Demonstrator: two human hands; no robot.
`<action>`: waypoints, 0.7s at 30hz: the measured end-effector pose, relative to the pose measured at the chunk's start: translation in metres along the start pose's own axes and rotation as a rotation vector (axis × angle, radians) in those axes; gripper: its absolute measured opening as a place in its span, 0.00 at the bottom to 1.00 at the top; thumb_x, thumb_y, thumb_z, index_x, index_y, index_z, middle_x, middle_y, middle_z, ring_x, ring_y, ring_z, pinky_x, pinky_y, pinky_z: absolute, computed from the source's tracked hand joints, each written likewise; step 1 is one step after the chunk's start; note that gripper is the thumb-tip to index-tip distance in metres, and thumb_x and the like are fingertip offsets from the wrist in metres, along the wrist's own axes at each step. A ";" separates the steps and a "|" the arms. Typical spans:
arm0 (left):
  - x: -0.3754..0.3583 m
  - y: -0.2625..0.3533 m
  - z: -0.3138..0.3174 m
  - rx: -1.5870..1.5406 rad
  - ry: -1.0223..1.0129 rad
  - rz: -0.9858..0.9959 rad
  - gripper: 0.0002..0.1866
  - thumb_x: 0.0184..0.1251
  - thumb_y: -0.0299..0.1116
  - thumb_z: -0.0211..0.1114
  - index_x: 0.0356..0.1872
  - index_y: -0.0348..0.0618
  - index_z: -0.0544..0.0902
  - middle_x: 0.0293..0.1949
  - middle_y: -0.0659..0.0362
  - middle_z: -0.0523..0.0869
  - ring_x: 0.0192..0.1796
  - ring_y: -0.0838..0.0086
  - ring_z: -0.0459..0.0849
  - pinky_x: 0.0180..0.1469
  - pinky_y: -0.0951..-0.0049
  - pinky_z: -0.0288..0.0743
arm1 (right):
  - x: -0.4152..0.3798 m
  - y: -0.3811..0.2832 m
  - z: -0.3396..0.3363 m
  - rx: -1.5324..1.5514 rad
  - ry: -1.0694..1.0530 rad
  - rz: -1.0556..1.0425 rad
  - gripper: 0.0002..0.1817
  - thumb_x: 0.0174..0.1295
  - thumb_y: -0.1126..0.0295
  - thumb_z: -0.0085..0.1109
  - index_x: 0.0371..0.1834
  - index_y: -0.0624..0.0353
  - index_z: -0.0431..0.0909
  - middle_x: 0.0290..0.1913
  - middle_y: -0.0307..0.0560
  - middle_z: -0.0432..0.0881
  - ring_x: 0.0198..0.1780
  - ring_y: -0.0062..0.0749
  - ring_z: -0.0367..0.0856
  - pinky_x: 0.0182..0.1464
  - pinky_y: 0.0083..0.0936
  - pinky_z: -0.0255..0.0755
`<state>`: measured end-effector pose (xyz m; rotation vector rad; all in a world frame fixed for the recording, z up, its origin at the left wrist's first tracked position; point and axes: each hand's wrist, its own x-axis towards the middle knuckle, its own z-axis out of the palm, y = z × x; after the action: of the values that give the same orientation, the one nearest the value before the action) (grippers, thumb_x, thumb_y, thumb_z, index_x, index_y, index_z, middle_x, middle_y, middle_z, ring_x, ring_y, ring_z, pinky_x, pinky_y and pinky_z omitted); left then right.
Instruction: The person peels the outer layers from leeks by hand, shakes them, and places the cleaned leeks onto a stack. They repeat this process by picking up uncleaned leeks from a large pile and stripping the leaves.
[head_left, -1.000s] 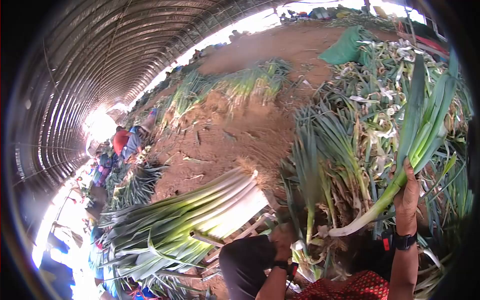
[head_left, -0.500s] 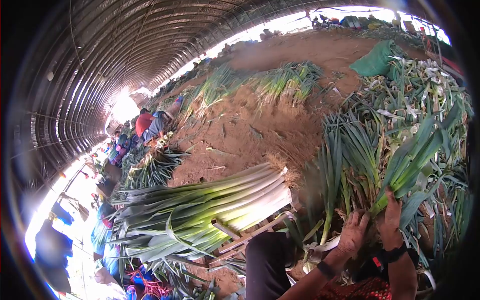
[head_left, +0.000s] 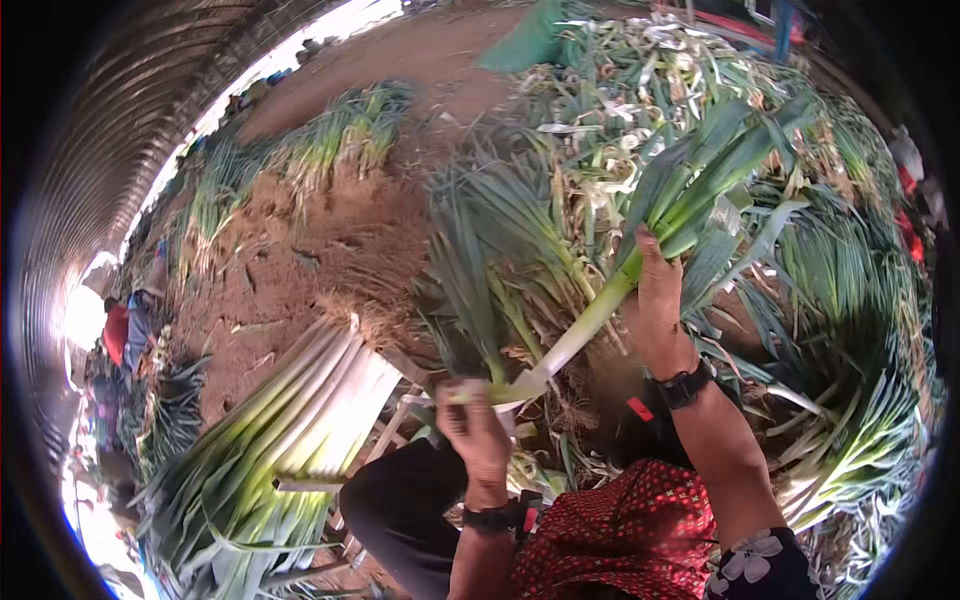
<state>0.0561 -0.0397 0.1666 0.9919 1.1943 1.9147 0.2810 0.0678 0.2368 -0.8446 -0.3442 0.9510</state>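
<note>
The right hand is closed around a leek where its pale stalk turns green, holding it slanted, leaves fanning up to the far right. The left hand is closed on the white root end of the same leek, near the person's knee. Each wrist carries a dark watch or band, the right one with a small red tag; no writing on it can be read. Left of the hands, a stack of cleaned leeks lies on a wooden rack, white ends toward bare soil. Far and right spreads a heap of untrimmed leeks. A person in red sits far left.
</note>
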 end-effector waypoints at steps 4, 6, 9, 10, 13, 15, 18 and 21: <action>0.033 0.019 -0.012 -0.597 0.161 -0.318 0.21 0.72 0.53 0.58 0.24 0.52 0.68 0.21 0.68 0.66 0.24 0.81 0.64 0.26 0.79 0.63 | 0.007 -0.015 -0.007 0.197 -0.090 0.015 0.14 0.67 0.63 0.61 0.48 0.59 0.72 0.38 0.44 0.80 0.36 0.29 0.79 0.34 0.26 0.75; 0.043 0.021 -0.024 -0.778 0.074 -0.360 0.24 0.75 0.54 0.53 0.21 0.54 0.65 0.18 0.69 0.60 0.20 0.82 0.54 0.20 0.78 0.49 | 0.013 -0.015 -0.018 0.237 -0.062 0.041 0.19 0.67 0.58 0.62 0.49 0.61 0.72 0.34 0.43 0.79 0.35 0.28 0.79 0.36 0.26 0.75; 0.053 0.016 -0.043 -1.225 -0.026 -0.366 0.24 0.77 0.50 0.50 0.18 0.54 0.63 0.15 0.70 0.55 0.18 0.81 0.50 0.18 0.77 0.47 | 0.027 -0.030 -0.033 0.321 -0.191 0.081 0.22 0.66 0.56 0.62 0.52 0.63 0.72 0.35 0.43 0.78 0.34 0.27 0.78 0.37 0.22 0.75; 0.055 0.018 -0.046 -1.197 0.076 -0.333 0.24 0.78 0.49 0.47 0.18 0.53 0.61 0.16 0.69 0.57 0.17 0.81 0.51 0.15 0.78 0.47 | 0.031 -0.034 -0.034 0.339 -0.155 0.042 0.25 0.66 0.53 0.61 0.53 0.65 0.72 0.37 0.41 0.78 0.34 0.24 0.76 0.39 0.19 0.75; 0.062 0.013 -0.079 -1.279 0.041 -0.305 0.23 0.78 0.45 0.46 0.18 0.53 0.60 0.17 0.69 0.59 0.18 0.80 0.54 0.17 0.77 0.50 | 0.030 -0.048 -0.035 0.450 -0.175 -0.005 0.23 0.65 0.54 0.63 0.53 0.62 0.73 0.45 0.42 0.79 0.36 0.23 0.77 0.35 0.19 0.77; 0.066 0.002 -0.106 -1.291 0.046 -0.292 0.22 0.78 0.44 0.45 0.18 0.52 0.61 0.17 0.68 0.60 0.18 0.79 0.56 0.18 0.76 0.51 | 0.033 -0.056 -0.038 0.475 -0.182 0.001 0.22 0.66 0.54 0.62 0.53 0.60 0.73 0.45 0.40 0.80 0.36 0.23 0.77 0.35 0.19 0.77; 0.077 -0.062 -0.188 -0.974 0.156 -0.165 0.23 0.77 0.50 0.47 0.20 0.51 0.65 0.16 0.68 0.63 0.16 0.79 0.57 0.17 0.77 0.54 | 0.038 -0.066 -0.050 0.393 -0.225 -0.015 0.22 0.67 0.55 0.61 0.53 0.62 0.73 0.44 0.43 0.80 0.36 0.22 0.77 0.34 0.16 0.76; 0.077 -0.037 -0.165 -0.362 0.719 -0.300 0.22 0.78 0.53 0.45 0.26 0.49 0.67 0.21 0.66 0.66 0.21 0.77 0.66 0.22 0.75 0.64 | 0.038 -0.079 -0.047 0.475 -0.256 -0.026 0.23 0.67 0.55 0.61 0.54 0.63 0.72 0.44 0.44 0.79 0.35 0.22 0.76 0.34 0.15 0.76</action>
<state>-0.1183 -0.0307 0.1033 -0.0919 1.2061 2.1869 0.3756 0.0531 0.2638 -0.2846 -0.3286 1.0634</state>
